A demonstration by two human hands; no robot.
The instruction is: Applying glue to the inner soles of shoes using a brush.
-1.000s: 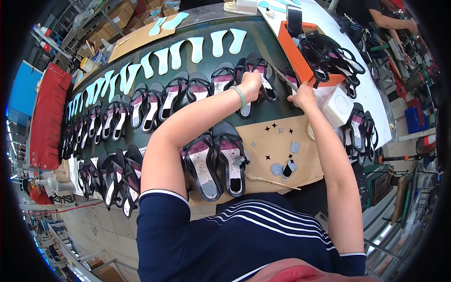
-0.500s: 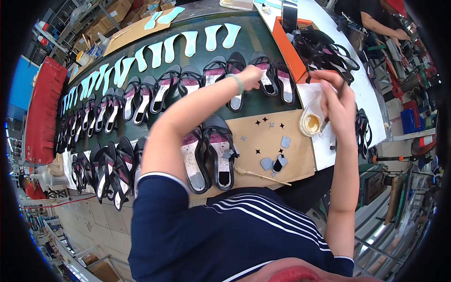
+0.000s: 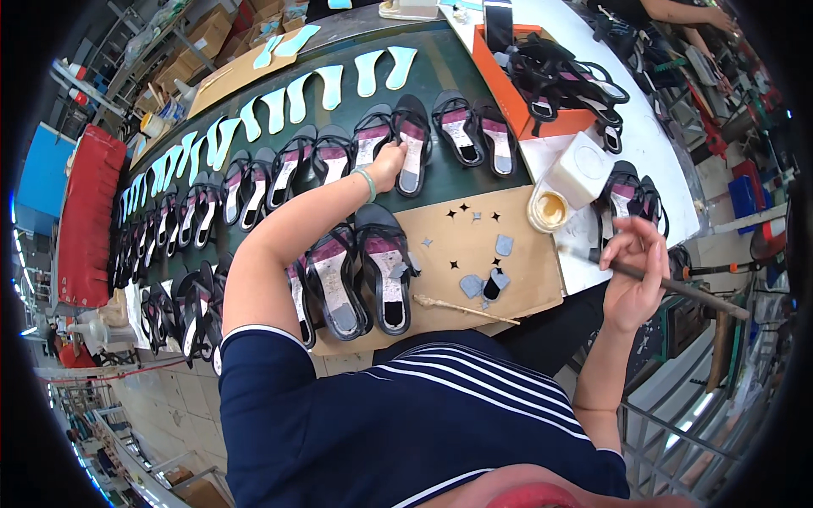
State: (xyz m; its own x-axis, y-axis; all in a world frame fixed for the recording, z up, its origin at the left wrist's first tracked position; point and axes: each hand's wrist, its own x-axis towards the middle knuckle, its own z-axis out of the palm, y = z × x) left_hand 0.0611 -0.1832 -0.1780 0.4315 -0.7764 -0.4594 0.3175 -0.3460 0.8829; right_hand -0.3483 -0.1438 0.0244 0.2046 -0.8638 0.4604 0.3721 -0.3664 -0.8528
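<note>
Sandal (image 3: 411, 176) first: it lies on the green tabletop (image 3: 466, 76), my left hand (image 3: 387, 167) at its edge — clamped or merely touching, I cannot tell. My right hand (image 3: 633, 284) pinches a brush (image 3: 699, 296) near the open jar (image 3: 549, 210); I'd steady one, keep the other level.

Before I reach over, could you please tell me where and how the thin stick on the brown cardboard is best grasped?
Probably pinch the stick by its slim right half, coming from the right: it lies flat, with its thicker left end close beside a sandal.
</note>
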